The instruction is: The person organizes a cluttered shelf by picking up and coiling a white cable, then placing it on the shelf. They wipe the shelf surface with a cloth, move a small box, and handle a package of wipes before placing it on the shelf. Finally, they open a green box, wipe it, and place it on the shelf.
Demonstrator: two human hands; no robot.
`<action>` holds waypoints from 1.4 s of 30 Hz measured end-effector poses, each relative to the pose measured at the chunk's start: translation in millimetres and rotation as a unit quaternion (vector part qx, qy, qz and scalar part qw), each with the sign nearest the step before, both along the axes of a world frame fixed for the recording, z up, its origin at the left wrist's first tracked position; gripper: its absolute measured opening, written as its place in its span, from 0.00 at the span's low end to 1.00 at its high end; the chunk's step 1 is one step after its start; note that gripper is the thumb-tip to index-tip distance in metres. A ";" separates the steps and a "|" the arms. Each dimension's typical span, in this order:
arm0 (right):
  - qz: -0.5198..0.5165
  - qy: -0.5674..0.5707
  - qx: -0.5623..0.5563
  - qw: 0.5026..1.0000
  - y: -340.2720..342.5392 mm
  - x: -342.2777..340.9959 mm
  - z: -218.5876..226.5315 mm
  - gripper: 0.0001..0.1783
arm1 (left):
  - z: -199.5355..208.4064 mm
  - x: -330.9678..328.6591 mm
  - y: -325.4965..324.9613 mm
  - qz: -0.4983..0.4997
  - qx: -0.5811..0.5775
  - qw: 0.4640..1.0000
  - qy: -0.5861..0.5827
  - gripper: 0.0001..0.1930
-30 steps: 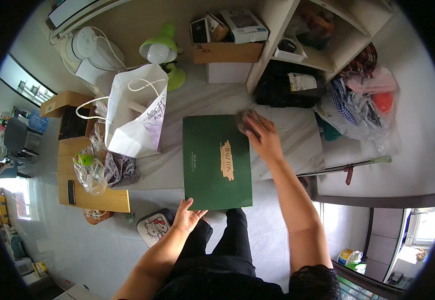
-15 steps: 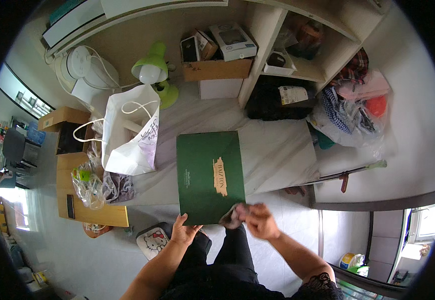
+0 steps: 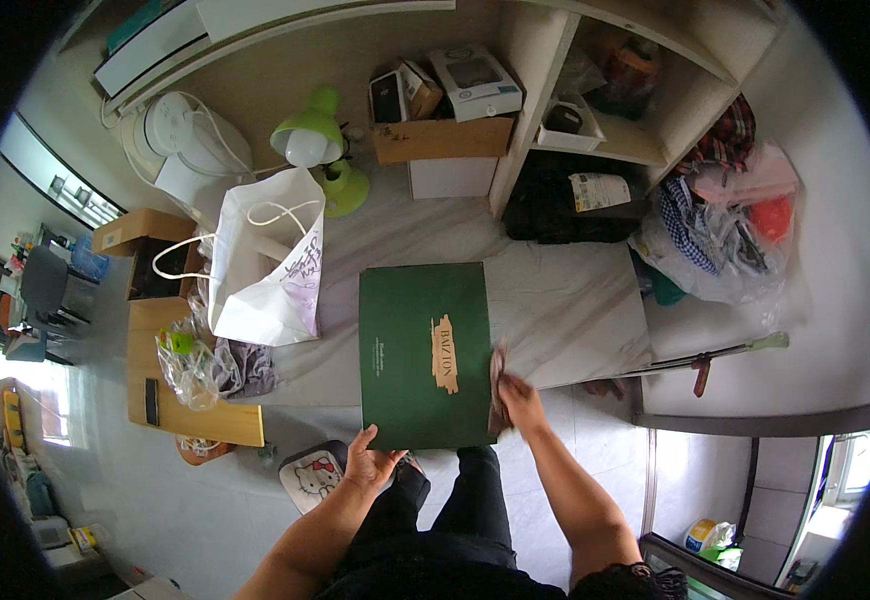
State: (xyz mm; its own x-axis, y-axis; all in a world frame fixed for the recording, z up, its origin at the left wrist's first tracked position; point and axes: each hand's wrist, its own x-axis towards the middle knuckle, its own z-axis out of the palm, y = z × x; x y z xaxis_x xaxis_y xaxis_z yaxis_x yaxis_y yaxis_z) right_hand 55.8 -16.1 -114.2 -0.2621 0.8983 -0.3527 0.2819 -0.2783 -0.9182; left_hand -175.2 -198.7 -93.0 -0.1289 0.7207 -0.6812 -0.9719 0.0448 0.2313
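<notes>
A flat dark green box point(image 3: 405, 350) with a gold patch extends over the near edge of the marble-patterned desk point(image 3: 575, 310). My left hand point(image 3: 368, 462) grips the box's near left corner, thumb on top and fingers underneath. At the box's right side, my right hand point(image 3: 522, 405) is closed on a greyish-pink cloth point(image 3: 498, 390), which lies against that side edge.
Left of the box stands a white paper bag point(image 3: 265, 270) with rope handles, a green lamp point(image 3: 315, 140) behind it. A carton of small boxes point(image 3: 445, 140) sits at the back. Bagged clothes point(image 3: 725, 230) and a thin rod point(image 3: 720, 353) lie at right.
My right hand has moved with the cloth from the box's near right corner up along its right side. My left hand keeps its grip on the near left corner.
</notes>
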 end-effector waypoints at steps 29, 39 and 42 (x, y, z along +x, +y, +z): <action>-0.009 0.008 -0.218 0.976 42.8 -16.8 53.7 0.29 | 17.4 -41.3 56.2 -0.165 -0.049 0.944 0.281 0.31; -0.041 0.132 -0.325 0.936 61.3 -18.7 39.8 0.30 | 28.0 -45.3 60.7 -0.216 -0.095 0.946 0.222 0.26; -0.006 0.091 -0.296 0.951 59.1 -28.5 63.8 0.31 | 41.8 -49.3 67.7 -0.249 -0.087 0.942 0.208 0.23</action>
State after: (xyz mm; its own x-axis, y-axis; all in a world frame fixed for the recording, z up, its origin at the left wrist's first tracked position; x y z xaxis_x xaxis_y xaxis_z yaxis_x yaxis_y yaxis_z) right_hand 27.4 43.0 -50.3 -0.3570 0.5601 -0.7475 0.1269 -0.7637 -0.6329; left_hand -224.5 -130.9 -51.2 -0.0864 0.6440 -0.7601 -0.6479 0.5433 0.5339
